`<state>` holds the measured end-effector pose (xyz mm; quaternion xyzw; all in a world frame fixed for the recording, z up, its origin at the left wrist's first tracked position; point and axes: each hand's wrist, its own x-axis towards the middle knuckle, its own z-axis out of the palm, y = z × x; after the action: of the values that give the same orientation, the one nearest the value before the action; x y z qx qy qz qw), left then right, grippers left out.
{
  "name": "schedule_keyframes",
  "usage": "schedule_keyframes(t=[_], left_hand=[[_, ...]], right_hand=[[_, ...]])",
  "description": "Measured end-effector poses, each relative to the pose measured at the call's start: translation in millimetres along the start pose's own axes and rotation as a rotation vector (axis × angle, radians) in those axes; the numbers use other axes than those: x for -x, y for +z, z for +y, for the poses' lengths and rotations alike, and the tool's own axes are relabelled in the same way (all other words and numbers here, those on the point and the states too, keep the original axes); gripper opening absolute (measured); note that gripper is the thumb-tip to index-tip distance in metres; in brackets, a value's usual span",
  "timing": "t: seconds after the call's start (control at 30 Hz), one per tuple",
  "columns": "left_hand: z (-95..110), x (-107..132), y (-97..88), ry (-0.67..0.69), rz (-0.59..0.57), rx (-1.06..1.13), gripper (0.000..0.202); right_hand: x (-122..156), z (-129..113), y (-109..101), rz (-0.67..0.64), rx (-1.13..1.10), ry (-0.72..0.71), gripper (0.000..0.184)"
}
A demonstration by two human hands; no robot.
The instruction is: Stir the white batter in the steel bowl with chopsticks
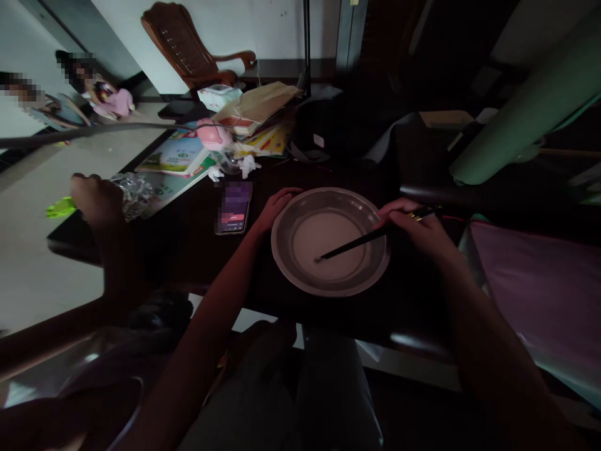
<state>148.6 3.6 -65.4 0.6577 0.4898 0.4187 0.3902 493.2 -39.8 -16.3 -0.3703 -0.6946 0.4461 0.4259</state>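
Observation:
A round metal basin sits on the dark table in front of me. Its inside looks pale, and I cannot tell whether liquid lies in it. Curled along the basin's far left rim, my left hand holds it from outside. My right hand, at the right rim, is closed around black chopsticks with gold bands near the upper end. They slant down to the left, and their tips reach the basin's floor, where a small pale speck shows. Dim light hides whether the two sticks are apart.
Left of the basin lies a lit phone. Behind it are crumpled tissues, books and paper bags. Another person's hand is by a clear plastic bag. A pink cover is at right.

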Motion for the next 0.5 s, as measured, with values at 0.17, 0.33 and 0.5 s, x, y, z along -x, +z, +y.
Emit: schedule_keyframes(t=[0.17, 0.33, 0.5], left_hand=[[2, 2, -0.3, -0.014, -0.005, 0.001, 0.048], [4, 3, 0.9, -0.034, 0.003, 0.044, 0.047], [3, 0, -0.1, -0.044, -0.004, 0.038, 0.047]], right_hand=[[-2, 0, -7, 0.139, 0.063, -0.046, 0.018], [0, 2, -9, 0.083, 0.012, -0.032, 0.018], [-3, 1, -3, 0.032, 0.075, -0.03, 0.019]])
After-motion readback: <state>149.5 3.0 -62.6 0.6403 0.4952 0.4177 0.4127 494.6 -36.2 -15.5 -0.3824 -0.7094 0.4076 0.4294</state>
